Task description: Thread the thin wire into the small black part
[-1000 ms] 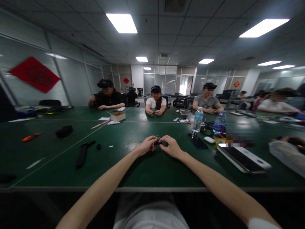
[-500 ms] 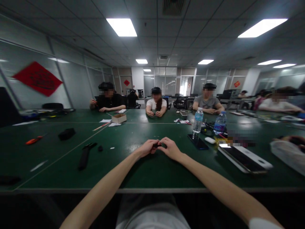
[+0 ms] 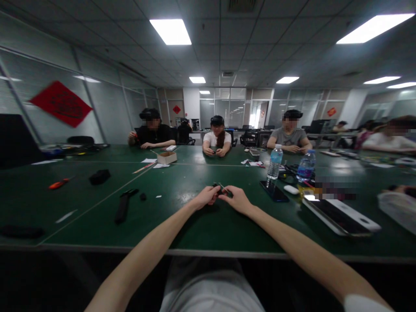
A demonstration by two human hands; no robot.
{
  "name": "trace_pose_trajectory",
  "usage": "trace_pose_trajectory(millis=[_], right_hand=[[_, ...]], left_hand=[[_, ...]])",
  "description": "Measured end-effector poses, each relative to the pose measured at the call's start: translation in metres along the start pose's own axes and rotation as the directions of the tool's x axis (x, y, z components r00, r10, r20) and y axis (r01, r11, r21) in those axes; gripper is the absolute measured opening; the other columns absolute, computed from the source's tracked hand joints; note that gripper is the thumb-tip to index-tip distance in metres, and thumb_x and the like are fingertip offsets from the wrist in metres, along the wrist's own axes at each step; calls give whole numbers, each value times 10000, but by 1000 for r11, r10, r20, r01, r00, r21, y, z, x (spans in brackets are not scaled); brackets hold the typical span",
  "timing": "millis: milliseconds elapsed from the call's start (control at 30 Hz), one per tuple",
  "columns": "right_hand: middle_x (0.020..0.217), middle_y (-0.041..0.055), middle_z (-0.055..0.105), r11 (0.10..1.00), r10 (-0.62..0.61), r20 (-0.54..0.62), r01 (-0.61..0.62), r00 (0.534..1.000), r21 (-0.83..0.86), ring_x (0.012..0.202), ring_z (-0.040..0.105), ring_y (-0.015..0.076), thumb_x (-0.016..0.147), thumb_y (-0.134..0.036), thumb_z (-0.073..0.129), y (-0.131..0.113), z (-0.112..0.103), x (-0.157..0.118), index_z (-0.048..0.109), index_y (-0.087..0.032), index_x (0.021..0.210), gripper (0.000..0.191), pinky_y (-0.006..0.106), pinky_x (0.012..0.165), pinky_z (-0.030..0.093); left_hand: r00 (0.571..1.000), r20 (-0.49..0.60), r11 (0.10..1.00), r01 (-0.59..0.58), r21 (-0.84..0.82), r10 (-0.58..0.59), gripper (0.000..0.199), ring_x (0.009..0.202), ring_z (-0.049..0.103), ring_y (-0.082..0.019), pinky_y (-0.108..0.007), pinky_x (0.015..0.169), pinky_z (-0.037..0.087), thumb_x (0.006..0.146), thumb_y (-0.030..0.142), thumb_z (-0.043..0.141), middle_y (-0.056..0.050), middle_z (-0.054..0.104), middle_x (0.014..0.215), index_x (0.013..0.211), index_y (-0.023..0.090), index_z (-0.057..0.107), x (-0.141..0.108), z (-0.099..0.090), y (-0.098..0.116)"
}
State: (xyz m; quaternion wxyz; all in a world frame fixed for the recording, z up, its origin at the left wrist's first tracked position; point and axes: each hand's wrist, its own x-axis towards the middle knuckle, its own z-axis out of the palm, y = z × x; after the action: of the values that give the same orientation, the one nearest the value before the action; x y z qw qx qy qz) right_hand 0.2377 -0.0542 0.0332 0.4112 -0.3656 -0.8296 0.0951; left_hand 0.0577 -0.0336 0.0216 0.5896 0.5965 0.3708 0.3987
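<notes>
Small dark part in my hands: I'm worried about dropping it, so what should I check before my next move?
- Left hand holding the dark part: ok.
- Right hand firmly on it: cannot tell, too small.
- Part's alignment: cannot tell, fingers partly hide it.
- Phone away from both hands: ok.
- Nearer bottle upright: ok.
- Orange-handled tool close by: not ok, it lies well off to the left.

An office, by the look of it: gridded ceiling with flat light panels, glass partitions, wheeled chairs and rows of desks behind. The big green table here doubles as a workbench, strewn with a screwdriver, cables, phone and water bottles.
</notes>
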Motion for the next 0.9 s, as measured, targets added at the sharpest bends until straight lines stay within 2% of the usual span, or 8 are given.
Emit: trace_pose_trajectory(millis=[133, 267, 367, 467, 567, 700, 900], right_hand=[[787, 24, 624, 1000, -15, -10, 15, 1000, -8, 681, 533, 144, 787, -409, 586, -2, -1, 1, 631, -188, 880, 244, 245, 634, 387], [773, 25, 625, 999, 7, -30, -8, 1000, -45, 680, 538, 144, 811, -395, 549, -1, -5, 2, 634, -188, 869, 232, 244, 644, 388], [734, 16, 618, 995, 42, 6, -41, 999, -86, 633, 536, 135, 812, -389, 539, 4, -9, 2, 630, -190, 906, 238, 235, 615, 381], [718, 12, 623, 991, 49, 96, -37, 994, -129, 618, 549, 136, 791, -348, 566, 10, -12, 2, 628, -208, 944, 217, 229, 594, 372], [781, 29, 649, 988, 6, 159, 19, 987, -153, 682, 580, 161, 775, -301, 587, 13, -14, 1, 634, -225, 952, 197, 240, 626, 381], [854, 39, 668, 990, -44, 239, 75, 970, -122, 765, 601, 182, 808, -267, 549, 11, -16, 1, 645, -228, 949, 175, 260, 702, 402], [953, 28, 665, 988, -100, 294, 131, 950, -87, 845, 609, 185, 861, -290, 481, 4, -19, 1, 625, -249, 1031, 227, 268, 757, 418]], left_hand=[[999, -27, 999, -38, 18, 39, 410, 334, 273, -34, -181, 364, 158, 763, 533, 502, 72, 329, 451, 620, 150, 473, 1, -5, 1], [991, -116, 996, -53, 74, 61, 466, 347, 370, -59, -200, 363, 221, 782, 537, 449, 3, 457, 461, 558, 132, 500, 1, -7, 2], [986, -150, 996, -55, 72, 65, 442, 353, 386, -61, -196, 365, 239, 785, 503, 459, -18, 520, 509, 703, 93, 603, 1, -7, 2], [979, -177, 994, -94, 47, 101, 414, 349, 371, -54, -186, 369, 241, 783, 474, 488, 14, 492, 500, 870, 93, 625, 1, -8, 3], [965, -224, 990, -137, 31, 140, 378, 353, 359, -46, -179, 371, 235, 762, 461, 535, 40, 456, 500, 908, 119, 605, 2, -10, 2], [951, -263, 986, -163, 31, 165, 367, 352, 331, -38, -166, 370, 212, 734, 500, 565, 68, 396, 480, 841, 150, 564, 4, -12, 0], [950, -251, 983, -181, 42, 185, 421, 358, 332, -43, -162, 363, 193, 720, 580, 543, 66, 375, 480, 725, 163, 492, 6, -14, -3]])
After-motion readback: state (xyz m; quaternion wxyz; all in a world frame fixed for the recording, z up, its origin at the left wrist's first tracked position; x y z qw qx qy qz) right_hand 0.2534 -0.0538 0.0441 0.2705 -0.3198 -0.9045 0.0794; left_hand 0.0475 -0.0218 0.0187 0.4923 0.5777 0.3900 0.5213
